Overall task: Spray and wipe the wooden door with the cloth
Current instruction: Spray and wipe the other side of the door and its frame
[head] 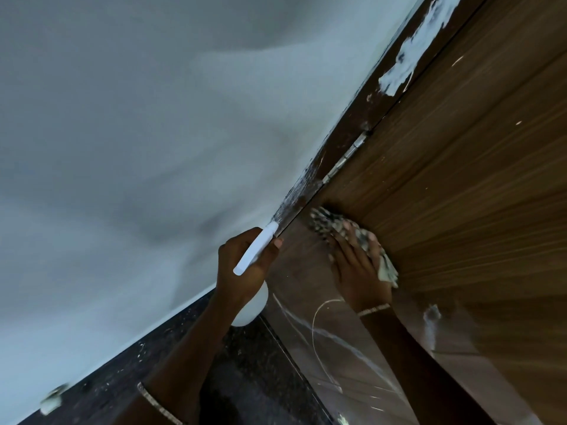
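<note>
On the door: one cloth [322,219], pressed flat to the wood, close to the door's edge and just below the hinge.
Door: one brown wooden door [460,179]. It fills the right side. The whole view is tilted.
Cloth: it has a light and dark pattern. It peeks out above the fingers and at the side of the hand.
Right hand: one right hand [359,271] lies on the cloth. Its fingers are straight and a little apart, and they push the cloth onto the door.
Left hand: one left hand [242,271] is curled tight round the bottle, beside the door's edge.
Bottle: one white spray bottle [256,250]. Its top points up along the gap by the frame. Its round body shows under the hand.
Bracelets: two, one on the right wrist [372,309] and one on the left arm [159,403].
Hinge: one metal hinge [346,157] between door and frame.
Frame: one dark frame [383,96] with white paint patches [395,75].
Marks: thin white curved lines [322,326] on the lower door.
Wall: one pale wall [138,133] on the left.
Floor: dark and speckled [239,363], at the bottom.
</note>
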`<state>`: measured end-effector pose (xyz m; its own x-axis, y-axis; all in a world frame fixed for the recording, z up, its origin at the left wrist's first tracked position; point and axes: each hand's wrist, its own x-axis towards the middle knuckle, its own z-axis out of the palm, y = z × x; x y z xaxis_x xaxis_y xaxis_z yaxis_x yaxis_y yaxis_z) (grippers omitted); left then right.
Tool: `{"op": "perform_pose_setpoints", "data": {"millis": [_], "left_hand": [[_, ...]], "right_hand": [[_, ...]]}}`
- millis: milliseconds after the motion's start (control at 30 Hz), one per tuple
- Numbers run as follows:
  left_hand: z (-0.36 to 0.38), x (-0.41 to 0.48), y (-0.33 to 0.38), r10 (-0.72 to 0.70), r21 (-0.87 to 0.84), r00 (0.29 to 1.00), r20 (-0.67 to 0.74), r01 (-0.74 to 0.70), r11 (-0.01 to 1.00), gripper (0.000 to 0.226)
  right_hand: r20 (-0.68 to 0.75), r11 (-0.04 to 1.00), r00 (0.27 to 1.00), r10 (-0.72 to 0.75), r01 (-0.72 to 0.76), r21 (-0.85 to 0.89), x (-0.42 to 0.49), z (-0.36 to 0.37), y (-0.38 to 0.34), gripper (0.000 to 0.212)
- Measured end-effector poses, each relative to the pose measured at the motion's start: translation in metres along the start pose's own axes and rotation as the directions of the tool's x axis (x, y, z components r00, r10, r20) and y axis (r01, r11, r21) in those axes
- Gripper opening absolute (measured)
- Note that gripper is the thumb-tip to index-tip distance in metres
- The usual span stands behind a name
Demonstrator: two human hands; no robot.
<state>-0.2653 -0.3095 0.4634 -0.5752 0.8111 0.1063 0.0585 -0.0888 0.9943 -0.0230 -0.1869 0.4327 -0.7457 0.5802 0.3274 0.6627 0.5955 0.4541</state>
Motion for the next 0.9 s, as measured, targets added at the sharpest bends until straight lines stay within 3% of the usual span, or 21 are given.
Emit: {"op": "perform_pose_setpoints", "data": {"millis": [167,267,467,600,733,800,900], "left_hand": [[-0.004,0.005,0.0,-0.006,0.019,1.0,0.016,0.006,1.0,0.006],[-0.003,0.007,-0.002,0.014,0.008,0.999,0.032,-0.014,1.0,0.021],[0.006,0.007,-0.005,0.044,0.009,0.997,0.062,-0.045,0.999,0.027],[0.009,0.003,-0.001,0.059,-0.001,0.995,0.08,-0.059,0.998,0.008],[0.013,0.0,-0.001,0.048,-0.006,0.996,0.082,-0.047,0.999,0.005],[0.016,-0.001,0.0,0.038,-0.008,0.996,0.084,-0.038,0.999,0.007],[0.022,-0.004,0.006,0.079,-0.033,0.99,0.115,-0.076,0.997,0.013]], "right_hand": [[0.074,0.99,0.994,0.081,-0.072,-0.124,-0.054,-0.022,0.016,0.039],[0.104,0.995,0.994,0.016,-0.005,-0.102,-0.003,-0.008,-0.005,0.044],[0.155,0.998,0.986,-0.063,0.059,0.035,0.097,0.031,-0.037,0.056],[0.029,1.0,0.999,-0.031,0.03,0.006,0.03,-0.003,-0.006,0.049],[0.021,0.99,0.99,0.137,-0.136,-0.042,-0.06,-0.037,0.023,0.035],[0.019,0.982,0.983,0.181,-0.18,-0.062,-0.066,-0.038,0.025,0.032],[-0.035,0.99,0.99,0.136,-0.137,-0.034,-0.031,-0.032,0.017,0.04]]}}
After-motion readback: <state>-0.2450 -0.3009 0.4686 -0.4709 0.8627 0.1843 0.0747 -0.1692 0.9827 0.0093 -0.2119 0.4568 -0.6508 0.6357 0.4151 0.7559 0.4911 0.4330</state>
